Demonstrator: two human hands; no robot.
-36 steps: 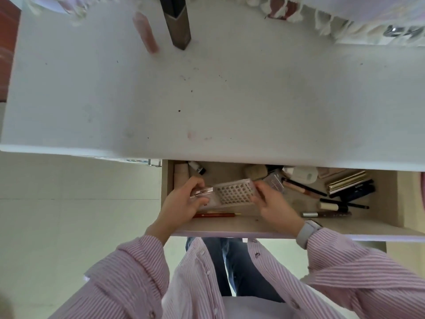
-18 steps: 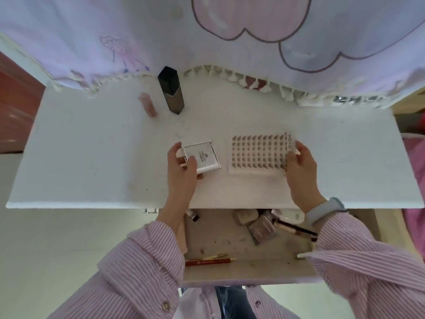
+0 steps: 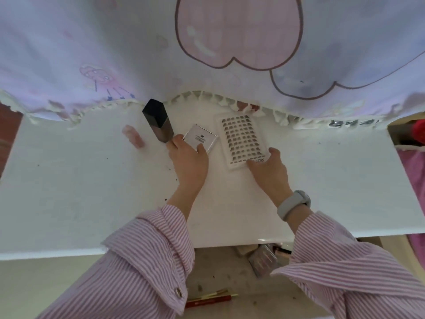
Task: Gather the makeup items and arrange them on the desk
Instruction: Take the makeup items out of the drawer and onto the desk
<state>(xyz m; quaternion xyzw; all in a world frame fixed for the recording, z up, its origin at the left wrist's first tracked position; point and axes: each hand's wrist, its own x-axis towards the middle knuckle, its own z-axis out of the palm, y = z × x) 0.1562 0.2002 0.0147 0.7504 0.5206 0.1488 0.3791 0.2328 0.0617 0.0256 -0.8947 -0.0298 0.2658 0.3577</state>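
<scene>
Centrally, left hand pinches silver compact flat on white desk; right hand rests relaxed fingers on lash tray beside it. Dark bottle and pink tube stand upper left.

Compact lies left of lash tray.

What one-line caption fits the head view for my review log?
Left hand holds a silver square compact while right hand rests on a white lash-cluster tray on the white desk.
</scene>
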